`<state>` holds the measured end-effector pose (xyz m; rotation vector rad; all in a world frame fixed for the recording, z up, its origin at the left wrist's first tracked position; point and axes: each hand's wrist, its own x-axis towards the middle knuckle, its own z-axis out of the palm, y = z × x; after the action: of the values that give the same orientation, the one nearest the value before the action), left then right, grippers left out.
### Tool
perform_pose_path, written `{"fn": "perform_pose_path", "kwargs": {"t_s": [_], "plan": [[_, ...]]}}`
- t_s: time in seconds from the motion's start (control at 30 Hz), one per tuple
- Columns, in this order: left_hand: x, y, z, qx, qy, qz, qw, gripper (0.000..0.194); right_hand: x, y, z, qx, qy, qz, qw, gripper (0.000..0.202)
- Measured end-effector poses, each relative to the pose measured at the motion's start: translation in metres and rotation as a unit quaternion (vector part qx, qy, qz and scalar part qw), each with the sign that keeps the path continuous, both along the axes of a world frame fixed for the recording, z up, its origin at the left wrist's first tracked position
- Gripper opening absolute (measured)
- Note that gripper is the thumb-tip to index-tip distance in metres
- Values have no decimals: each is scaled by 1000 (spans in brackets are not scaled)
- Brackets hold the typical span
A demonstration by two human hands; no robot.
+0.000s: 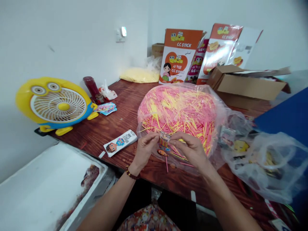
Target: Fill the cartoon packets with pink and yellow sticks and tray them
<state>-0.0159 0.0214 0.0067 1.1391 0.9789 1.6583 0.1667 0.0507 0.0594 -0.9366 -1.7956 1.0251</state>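
Observation:
My left hand point(146, 150) and my right hand point(190, 148) pinch the opposite upper edges of a small printed packet point(164, 140). It hangs between my fingertips in front of a big clear bag of pink and yellow sticks point(178, 110). Just below the packet is a small brown cartoon-face piece point(163, 153), and a pink stick point(166, 164) points down from it. I cannot tell whether these two are joined to the packet. To the left of my left hand lies a white box or stack of cards point(121, 143) with a cartoon child printed on it.
A yellow fan point(60, 104) and some colourful cards point(106, 108) are on the left. Printed cartons point(179, 56) and an open cardboard box point(250, 85) stand behind. A clear plastic bag point(269, 163) sits at the right. The table edge point(166, 189) runs close to my body.

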Motion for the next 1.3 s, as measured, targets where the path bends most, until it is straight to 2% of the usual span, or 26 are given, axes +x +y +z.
{"fn": "perform_pose_path", "kwargs": {"t_s": [0.13,0.23,0.3,0.33,0.4,0.5,0.53,0.6,0.7,0.77,0.83,0.9,0.97,1.07,1.2,1.3], "plan": [[-5,-1,3,-21,50,34,998,19,-15,10,-10,-48,41,-20,998,17],[-16,-2,-4,-71,77,34,994,21,-22,14,-26,-103,23,-2,994,22],[-29,-2,-14,-103,92,32,990,23,-22,14,-40,-108,-41,-7,993,22],[-37,-2,-20,-120,98,31,987,24,-19,12,-46,-98,-106,-13,989,21],[-53,-2,-33,-161,116,21,980,27,-14,6,-56,-76,-283,-25,956,21],[-72,3,-50,-207,197,-13,958,31,-9,-10,-64,-73,-510,-25,857,24],[-76,5,-55,-211,240,-18,947,32,-10,-16,-65,-76,-552,-19,830,24],[-79,12,-62,-207,315,-17,926,34,-15,-26,-67,-77,-599,-9,797,25],[-77,18,-64,-194,375,-11,907,29,-19,-31,-69,-76,-610,12,788,24],[-74,14,-62,-185,440,20,878,24,-13,-25,-68,-71,-596,23,799,23],[-74,6,-57,-171,525,71,831,27,1,-9,-64,-68,-590,6,804,23],[-79,-4,-51,-152,574,110,797,33,20,14,-59,-56,-600,-42,797,26],[-88,-10,-45,-123,597,146,779,36,40,41,-54,-28,-619,-92,780,29],[-110,-8,-39,-95,648,196,730,40,59,78,-55,49,-645,-75,759,28],[-136,3,-40,-188,721,197,637,49,64,101,-66,145,-668,-31,729,28],[-148,8,-47,-246,746,151,600,53,62,106,-74,176,-678,-13,713,27]]}}
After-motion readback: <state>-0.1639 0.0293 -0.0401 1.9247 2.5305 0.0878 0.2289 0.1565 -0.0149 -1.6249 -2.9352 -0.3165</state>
